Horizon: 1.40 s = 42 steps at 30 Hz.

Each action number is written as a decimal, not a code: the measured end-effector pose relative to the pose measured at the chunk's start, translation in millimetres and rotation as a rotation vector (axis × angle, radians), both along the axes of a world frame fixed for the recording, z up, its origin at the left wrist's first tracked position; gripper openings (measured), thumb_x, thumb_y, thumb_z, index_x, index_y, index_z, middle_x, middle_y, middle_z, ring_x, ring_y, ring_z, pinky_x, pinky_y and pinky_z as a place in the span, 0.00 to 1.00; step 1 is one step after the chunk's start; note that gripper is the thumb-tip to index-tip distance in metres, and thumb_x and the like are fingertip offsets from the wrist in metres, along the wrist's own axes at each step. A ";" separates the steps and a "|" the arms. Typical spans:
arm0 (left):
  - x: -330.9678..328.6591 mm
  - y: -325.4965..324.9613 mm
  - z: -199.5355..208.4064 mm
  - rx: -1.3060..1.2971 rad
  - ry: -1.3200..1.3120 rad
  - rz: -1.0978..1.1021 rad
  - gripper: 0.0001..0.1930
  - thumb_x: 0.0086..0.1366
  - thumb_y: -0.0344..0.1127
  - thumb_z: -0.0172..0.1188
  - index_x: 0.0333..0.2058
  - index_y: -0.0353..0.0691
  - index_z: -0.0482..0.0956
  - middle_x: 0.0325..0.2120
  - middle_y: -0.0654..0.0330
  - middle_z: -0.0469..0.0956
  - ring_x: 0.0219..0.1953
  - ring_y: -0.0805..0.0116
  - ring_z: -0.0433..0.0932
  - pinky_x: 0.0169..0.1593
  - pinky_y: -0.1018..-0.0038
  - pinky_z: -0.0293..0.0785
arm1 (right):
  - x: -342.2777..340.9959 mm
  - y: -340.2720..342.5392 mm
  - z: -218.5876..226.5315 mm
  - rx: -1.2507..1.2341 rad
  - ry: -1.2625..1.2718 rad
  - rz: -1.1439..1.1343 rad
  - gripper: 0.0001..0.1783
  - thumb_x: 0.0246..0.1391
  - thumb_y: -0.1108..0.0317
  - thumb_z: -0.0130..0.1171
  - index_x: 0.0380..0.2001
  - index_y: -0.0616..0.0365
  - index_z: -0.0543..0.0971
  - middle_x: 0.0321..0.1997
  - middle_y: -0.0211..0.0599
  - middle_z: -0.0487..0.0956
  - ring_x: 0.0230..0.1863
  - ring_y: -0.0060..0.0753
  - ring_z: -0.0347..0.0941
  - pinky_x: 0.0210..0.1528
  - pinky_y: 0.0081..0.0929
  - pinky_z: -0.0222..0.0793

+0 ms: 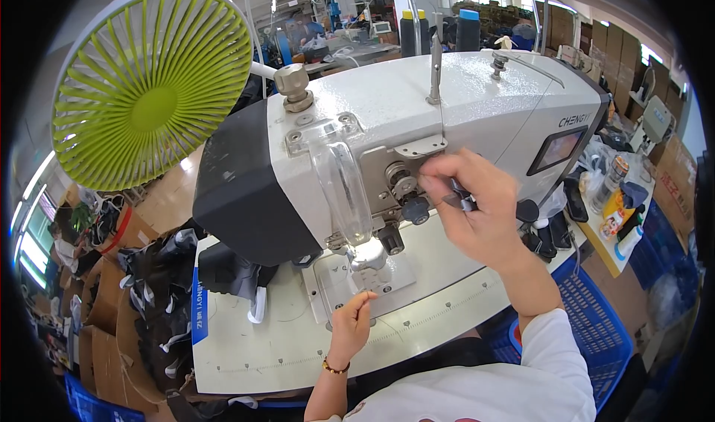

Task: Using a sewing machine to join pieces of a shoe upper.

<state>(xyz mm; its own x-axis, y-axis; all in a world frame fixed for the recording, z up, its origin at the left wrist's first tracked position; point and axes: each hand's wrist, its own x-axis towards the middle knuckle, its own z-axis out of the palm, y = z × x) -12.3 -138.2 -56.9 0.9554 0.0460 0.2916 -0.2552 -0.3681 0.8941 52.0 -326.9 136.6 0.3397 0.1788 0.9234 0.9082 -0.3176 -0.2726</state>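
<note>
A white industrial sewing machine (477,87) stands before me. My right hand (480,202) is raised to its front, thumb and forefinger pinched beside the round thread tension dial (403,182). A small dark piece with a metallic glint (460,197) shows by the curled fingers; I cannot make out whether it is held or part of the machine. Low in front of the lit needle area (366,256), my left hand (350,331) has its fingers closed near the edge of the metal needle plate (383,277). What its fingertips hold, if anything, is too small to see.
A green fan (155,109) stands at the upper left. Dark fabric pieces with white parts (160,295) are heaped left of the pale machine bed (261,355). On the right are a blue plastic crate (596,325) and a side table (607,247) with bottles and packets.
</note>
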 end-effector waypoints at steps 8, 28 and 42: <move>-9.0 -2.7 4.2 0.026 -0.005 0.028 0.08 0.57 0.25 0.45 0.34 0.34 0.73 0.09 0.65 0.56 0.13 0.81 0.55 0.18 0.81 0.52 | -8.2 4.8 -4.5 0.067 0.088 -0.074 0.11 0.35 0.81 0.55 0.28 0.61 0.73 0.23 0.35 0.72 0.20 0.29 0.67 0.22 0.19 0.61; -10.0 -8.6 9.3 0.089 -0.140 0.014 0.08 0.57 0.24 0.45 0.33 0.33 0.73 0.10 0.64 0.56 0.14 0.81 0.55 0.18 0.82 0.52 | -21.6 17.1 -6.0 0.242 0.250 -0.146 0.05 0.42 0.76 0.56 0.27 0.63 0.74 0.19 0.34 0.72 0.17 0.21 0.64 0.20 0.16 0.58; -15.8 -0.4 -2.6 -0.007 -0.112 -0.051 0.08 0.59 0.24 0.44 0.35 0.33 0.73 0.11 0.66 0.57 0.15 0.82 0.54 0.18 0.83 0.51 | -47.3 21.4 26.2 0.219 0.215 -0.154 0.03 0.46 0.76 0.53 0.27 0.62 0.75 0.18 0.29 0.74 0.20 0.15 0.66 0.23 0.12 0.60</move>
<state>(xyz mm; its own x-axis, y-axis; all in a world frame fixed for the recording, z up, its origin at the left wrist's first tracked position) -28.1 -138.7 -59.5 0.9181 0.0004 0.3963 -0.3717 -0.3463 0.8614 4.7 -305.5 162.8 0.5380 -0.0839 0.8388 0.7688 -0.3591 -0.5291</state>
